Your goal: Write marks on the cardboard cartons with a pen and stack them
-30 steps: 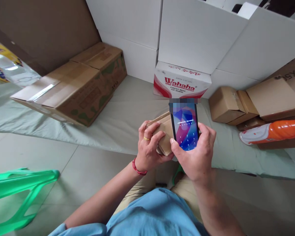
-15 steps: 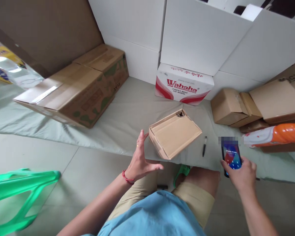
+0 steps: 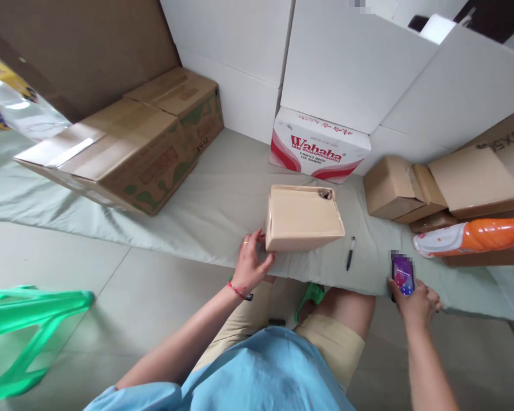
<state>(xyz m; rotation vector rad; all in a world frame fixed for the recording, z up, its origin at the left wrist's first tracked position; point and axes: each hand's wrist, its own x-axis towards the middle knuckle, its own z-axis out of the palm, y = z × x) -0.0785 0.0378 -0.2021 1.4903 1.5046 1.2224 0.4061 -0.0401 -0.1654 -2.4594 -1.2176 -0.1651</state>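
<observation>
A small brown cardboard box (image 3: 304,220) with a torn hole at its far right corner sits near the table's front edge. Beside its near left corner is my left hand (image 3: 252,262), thumb and fingers apart, fingertips at or very close to the cardboard; actual contact is hard to make out. My right hand (image 3: 415,299) grips a smartphone (image 3: 402,275) with a lit screen over the front edge of the table. Between the small box and the phone lies a black pen (image 3: 350,254).
A white and red Wahaha carton (image 3: 319,148) stands against the white panels at the back. Large taped cartons (image 3: 124,148) fill the left side. On the right are stacked brown boxes (image 3: 394,188) and an orange-and-white bottle (image 3: 475,235). A green stool (image 3: 34,308) stands on the floor at left.
The small box has turned and now sits squarer to the table edge. My left hand has moved up toward its near left corner, fingers less spread. My right hand still holds the smartphone.
</observation>
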